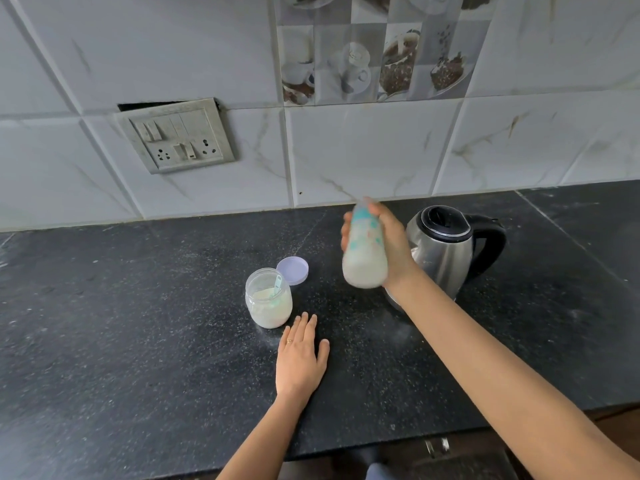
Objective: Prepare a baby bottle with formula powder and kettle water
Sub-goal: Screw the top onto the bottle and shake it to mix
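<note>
My left grip [300, 355] lay flat and slack on the black tabletop [138, 323], holding nothing. Just beyond stood the open powder jar [268, 301], scoop [277, 285] inside, lid [293, 270] behind. My right grip [391, 244] clasped the milky bottle [363, 265] aloft beside the kettle [446, 251]; its teal print was too blurred to read.

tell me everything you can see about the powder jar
The powder jar is a small, round, clear container, glass or plastic by its look, standing upright and open on the dark speckled counter. It holds off-white powder, and a pale teal scoop stands in it. Its lilac lid lies flat just behind it to the right. The left hand rests flat on the counter just in front, near but apparently not touching it.
</note>
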